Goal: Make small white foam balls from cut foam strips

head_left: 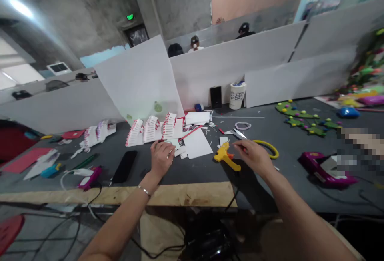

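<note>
My left hand rests on the grey table, fingers curled over small white paper scraps just below several stacks of white cards with red edges. My right hand hovers beside a yellow glue gun lying on the table, fingers loosely bent and touching nothing I can make out. A white paper sheet lies between the hands. Scissors with a yellow handle lie just beyond the right hand.
A black phone lies left of my left hand, near a pink glue gun. White foam boards wall the table's back, with a paper cup. Green felt decorations and a magenta tool sit right. People sit behind the boards.
</note>
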Motion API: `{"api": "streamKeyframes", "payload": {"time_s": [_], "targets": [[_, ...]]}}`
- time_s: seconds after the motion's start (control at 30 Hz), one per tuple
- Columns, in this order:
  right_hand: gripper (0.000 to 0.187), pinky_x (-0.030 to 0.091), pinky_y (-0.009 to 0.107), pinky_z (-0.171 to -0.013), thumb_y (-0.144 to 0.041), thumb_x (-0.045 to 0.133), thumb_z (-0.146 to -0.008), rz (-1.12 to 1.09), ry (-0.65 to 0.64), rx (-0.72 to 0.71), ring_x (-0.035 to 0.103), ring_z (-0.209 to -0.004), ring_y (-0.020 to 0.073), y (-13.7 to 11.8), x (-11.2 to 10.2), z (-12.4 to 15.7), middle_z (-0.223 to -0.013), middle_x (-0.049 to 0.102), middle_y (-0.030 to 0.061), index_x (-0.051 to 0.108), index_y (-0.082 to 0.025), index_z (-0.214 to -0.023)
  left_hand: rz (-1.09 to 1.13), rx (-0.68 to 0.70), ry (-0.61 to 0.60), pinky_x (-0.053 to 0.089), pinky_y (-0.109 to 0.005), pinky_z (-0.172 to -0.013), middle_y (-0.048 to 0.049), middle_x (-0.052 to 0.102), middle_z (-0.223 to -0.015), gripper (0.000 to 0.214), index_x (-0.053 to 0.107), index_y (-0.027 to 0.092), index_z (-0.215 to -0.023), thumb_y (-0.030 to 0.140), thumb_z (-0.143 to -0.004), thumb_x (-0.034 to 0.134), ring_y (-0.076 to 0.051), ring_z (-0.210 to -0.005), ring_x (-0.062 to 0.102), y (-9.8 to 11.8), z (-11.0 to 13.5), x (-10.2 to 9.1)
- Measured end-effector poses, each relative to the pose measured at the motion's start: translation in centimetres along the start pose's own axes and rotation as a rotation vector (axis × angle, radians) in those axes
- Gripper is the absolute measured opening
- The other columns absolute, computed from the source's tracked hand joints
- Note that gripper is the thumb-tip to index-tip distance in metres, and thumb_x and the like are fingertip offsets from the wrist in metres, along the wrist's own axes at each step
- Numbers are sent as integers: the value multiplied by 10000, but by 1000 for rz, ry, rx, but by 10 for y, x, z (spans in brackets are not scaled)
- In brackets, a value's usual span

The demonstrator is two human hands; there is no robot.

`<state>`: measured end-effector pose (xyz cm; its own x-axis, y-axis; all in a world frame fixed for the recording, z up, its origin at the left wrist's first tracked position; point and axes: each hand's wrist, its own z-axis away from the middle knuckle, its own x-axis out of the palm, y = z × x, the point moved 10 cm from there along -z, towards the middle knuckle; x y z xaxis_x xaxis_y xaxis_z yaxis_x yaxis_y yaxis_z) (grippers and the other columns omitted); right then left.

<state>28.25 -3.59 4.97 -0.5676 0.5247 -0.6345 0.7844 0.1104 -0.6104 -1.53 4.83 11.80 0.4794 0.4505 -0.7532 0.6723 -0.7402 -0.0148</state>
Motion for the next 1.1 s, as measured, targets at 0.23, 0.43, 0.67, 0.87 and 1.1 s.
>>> {"api": "streamKeyframes", "payload": {"time_s": [0.23, 0.43, 0.67, 0.87, 1.1], "targets": [[270, 454, 312, -657, -334, 425, -904, 131, 117, 155, 620, -710, 207, 27, -30, -1, -825, 700, 69, 665, -210, -908, 65, 20, -338, 241, -504, -1090, -69, 656, -1200, 213, 686, 239, -985, 173, -881, 513, -253, -1197, 518, 26, -83, 96], [156, 446, 382, -761, -225, 551, -817, 394, 26, 101, 601, -915, 294, 30, -1, 6, -1018, 689, 138, 693, -194, -875, 9, -28, -444, 357, -469, -1045, -135, 529, -1377, 378, 643, 181, -1152, 35, -822, 531, -298, -1314, 422, 26, -147, 179], [209, 484, 415, -781, -244, 543, -839, 436, 10, 63, 615, -1000, 314, 56, 29, 14, -1131, 670, 129, 693, -200, -978, 41, -111, -544, 495, -450, -912, -105, 576, -1241, 293, 579, 170, -1176, 292, -910, 558, -233, -1078, 581, -8, -178, 226], [234, 517, 441, -779, -336, 511, -854, 303, 70, 34, 642, -970, 308, 74, 35, 18, -1097, 690, 100, 701, -246, -957, 141, -215, -525, 504, -390, -867, -92, 645, -1102, 214, 642, 165, -1044, 307, -902, 568, -200, -965, 617, -32, -181, 225], [270, 533, 455, -805, -405, 478, -888, 175, 239, -30, 655, -938, 287, 67, 4, 20, -1062, 684, 105, 677, -248, -981, 329, -472, -186, 434, -312, -739, -86, 713, -885, 235, 692, 199, -913, 264, -905, 465, -226, -842, 622, -67, -195, 166]]}}
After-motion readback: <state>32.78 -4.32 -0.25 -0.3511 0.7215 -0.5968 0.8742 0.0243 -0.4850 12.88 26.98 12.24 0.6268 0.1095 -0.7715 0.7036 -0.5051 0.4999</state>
